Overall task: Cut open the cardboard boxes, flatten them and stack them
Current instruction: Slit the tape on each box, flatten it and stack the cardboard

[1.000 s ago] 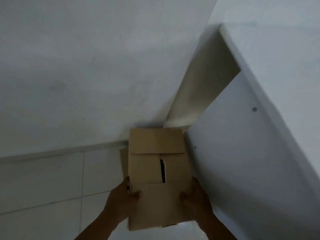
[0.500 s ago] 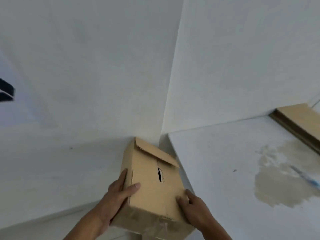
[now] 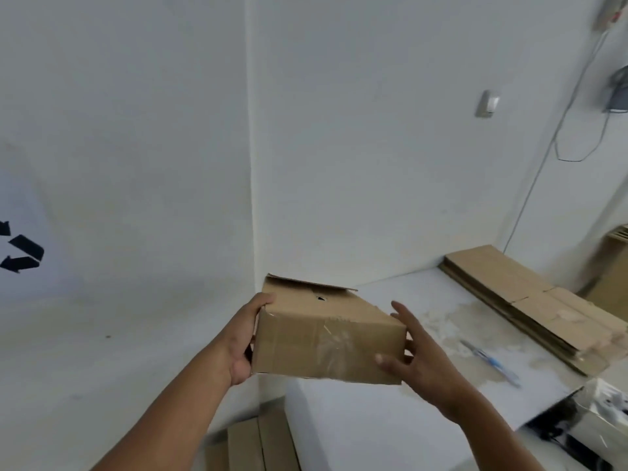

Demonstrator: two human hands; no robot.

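A small brown cardboard box [image 3: 323, 338] with clear tape on its near side is held in the air at the white table's [image 3: 390, 419] left corner. My left hand [image 3: 243, 338] grips its left end, thumb over the top edge. My right hand [image 3: 416, 355] holds its right end, thumb on the taped face and fingers spread behind the corner. A loose flap sticks up at the box's far edge. A stack of flattened boxes [image 3: 533, 304] lies at the table's back right. A blue-handled cutter [image 3: 489, 362] lies on the table right of my right hand.
More cardboard [image 3: 251, 443] stands on the floor below the box, beside the table. A dark and shiny object [image 3: 591, 419] sits at the table's near right. Cables [image 3: 557, 130] hang down the right wall. White walls meet in a corner behind the box.
The box has been lifted from the floor by the wall up to table height and tipped so its taped side faces me. The view swung up and right, showing the table.
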